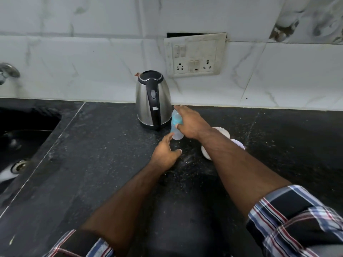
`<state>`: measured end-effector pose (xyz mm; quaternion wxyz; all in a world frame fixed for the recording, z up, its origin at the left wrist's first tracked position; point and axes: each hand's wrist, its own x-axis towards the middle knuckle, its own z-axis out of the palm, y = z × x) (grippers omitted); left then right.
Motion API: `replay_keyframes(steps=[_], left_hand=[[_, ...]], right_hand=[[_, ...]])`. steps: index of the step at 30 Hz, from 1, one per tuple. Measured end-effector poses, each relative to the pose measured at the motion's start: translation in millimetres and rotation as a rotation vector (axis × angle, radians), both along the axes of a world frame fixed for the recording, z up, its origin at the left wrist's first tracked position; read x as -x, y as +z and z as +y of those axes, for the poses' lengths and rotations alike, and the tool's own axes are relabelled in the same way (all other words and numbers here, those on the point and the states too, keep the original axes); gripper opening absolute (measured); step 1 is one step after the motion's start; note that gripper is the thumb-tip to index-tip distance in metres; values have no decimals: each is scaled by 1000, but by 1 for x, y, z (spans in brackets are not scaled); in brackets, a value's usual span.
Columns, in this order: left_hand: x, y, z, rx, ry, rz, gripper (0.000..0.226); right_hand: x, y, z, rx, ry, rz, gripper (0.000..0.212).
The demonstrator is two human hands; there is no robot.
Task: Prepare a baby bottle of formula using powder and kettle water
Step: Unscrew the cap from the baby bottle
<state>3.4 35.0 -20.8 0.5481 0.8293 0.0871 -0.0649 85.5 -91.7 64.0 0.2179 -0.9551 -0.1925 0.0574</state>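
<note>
A clear baby bottle [175, 125] with a blue collar stands on the black counter, just right of a steel kettle [153, 100] with a black handle and lid. My right hand [191, 123] is wrapped around the bottle's upper part from the right, thumb on its front. My left hand [165, 152] is below it, fingers apart, with a fingertip touching the bottle's base. Two white round containers [222, 133] sit behind my right forearm, mostly hidden.
A dark sink [20, 138] with a drain lies at the left, with a tap [7, 71] above it. A switch and socket plate [194, 56] is on the tiled wall behind the kettle. White powder specks dust the counter [111, 164].
</note>
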Motion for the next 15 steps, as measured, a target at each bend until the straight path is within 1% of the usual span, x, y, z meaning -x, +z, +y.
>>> replay_keyframes(steps=[2,4,6,8,10,11,12,13,14,15], left_hand=[[1,0,6,-12,4,-4,91],[3,0,10,-44,-4,-12,96],[4,6,12,-29,3,-38,104],[6,17,12,9,20,-57,112],[10,29,10,14,15,-61,112],[12,33,8,4,11,-70,105],[13,36,7,-12,7,-81,92],[16,38,5,-40,-4,-85,78],[19,41,3,-72,-21,-88,69],[21,42,1,-102,-41,-89,66]], right_hand=[[4,-2,2,-79,-41,-12,62],[9,-3,0,-107,-68,-56,45],[14,0,-5,-144,-75,-74,40],[21,9,-10,-218,-84,-31,36],[29,21,-16,-321,-86,93,30],[33,26,-18,-369,-80,170,28],[37,31,-19,-388,-78,234,26],[40,35,-20,-369,-83,284,25],[43,39,-20,-318,-93,334,25],[46,43,-19,-249,-98,384,28]])
